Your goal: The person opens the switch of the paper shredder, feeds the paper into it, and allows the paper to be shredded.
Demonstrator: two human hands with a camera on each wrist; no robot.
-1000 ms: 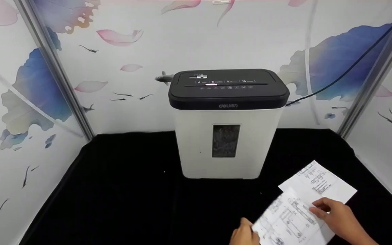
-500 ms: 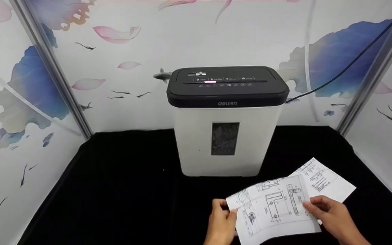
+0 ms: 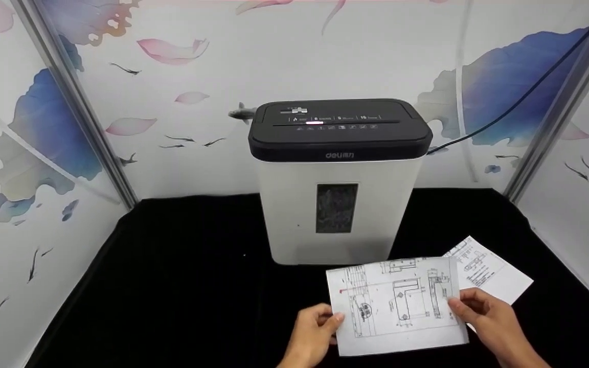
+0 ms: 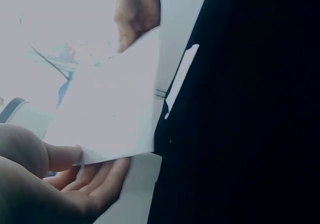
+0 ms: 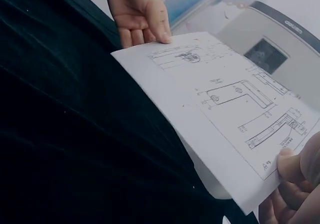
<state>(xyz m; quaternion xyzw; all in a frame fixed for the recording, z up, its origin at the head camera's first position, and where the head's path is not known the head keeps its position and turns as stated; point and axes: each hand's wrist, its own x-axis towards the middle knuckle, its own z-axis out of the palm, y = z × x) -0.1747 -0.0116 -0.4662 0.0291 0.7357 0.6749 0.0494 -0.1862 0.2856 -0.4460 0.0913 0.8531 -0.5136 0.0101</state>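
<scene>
A sheet of paper point(image 3: 376, 317) printed with line drawings is stretched between both hands, in front of a paper shredder point(image 3: 284, 204). The left hand point(image 3: 312, 332) pinches its left edge, thumb on the printed face and fingers behind. At the opposite edge the right hand point(image 3: 494, 322) pinches it the same way. In the right wrist view the drawings on the sheet point(image 5: 200, 103) face up, its near edge lifted off the cloth. The left wrist view shows the sheet point(image 4: 115, 103) washed out, the left thumb point(image 4: 65, 156) on one side. A second printed sheet point(image 3: 504, 281) lies partly hidden behind the right hand.
The shredder's black top point(image 3: 340, 138) has a narrow feed slot with a lit indicator. A black power cord point(image 3: 519, 107) runs from it to the upper right. Black cloth point(image 3: 187, 286) covers the table. Patterned panels point(image 3: 197, 168) on metal posts point(image 3: 90, 133) enclose three sides.
The sheet was lifted from the other paper, moved left and turned until its long edges lie nearly level. The left hand rose and shifted left; the right hand kept its pinch and moved slightly.
</scene>
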